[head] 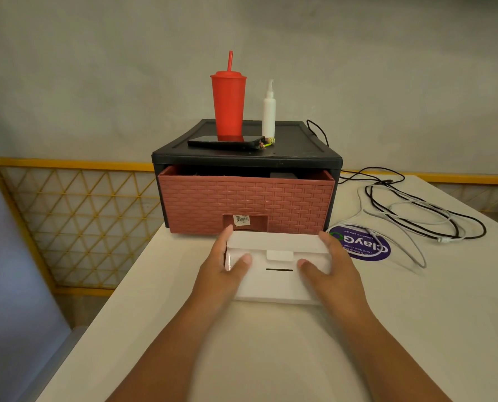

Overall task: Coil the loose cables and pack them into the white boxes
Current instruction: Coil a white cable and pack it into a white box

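Grey plaster wall [387, 68] fills the background, and a yellow metal lattice railing [68, 213] runs low along the left. Before us lies a white bench [271, 358].

We hold a flat white cardboard box [276, 282] on the bench, just in front of a drawer unit with a black frame [246, 159]. Our left hand [221, 274] grips the box's left end, fingers wrapped round the side and thumb pressed on top. Our right hand [332, 271] grips the right end the same way. The box's lid flap is down, and its tab [279, 254] lies just above a dark slot in the top face.

The unit's brick-red woven-pattern plastic drawer [246, 201] stands slightly pulled out, with dark things inside that we cannot make out. A barcode label [242, 220] sits at its handle recess.

On top of the unit stand a red plastic tumbler with a lid and straw [229, 105] and a slim white spray bottle [269, 111]. A black phone [226, 142] lies flat in front of them.

To the right, a loose black cable [416, 211] and a loose white cable [416, 250] sprawl in tangled loops on the bench, well apart from the box. The white one crosses a round purple sticker [381, 252] beside our right hand.
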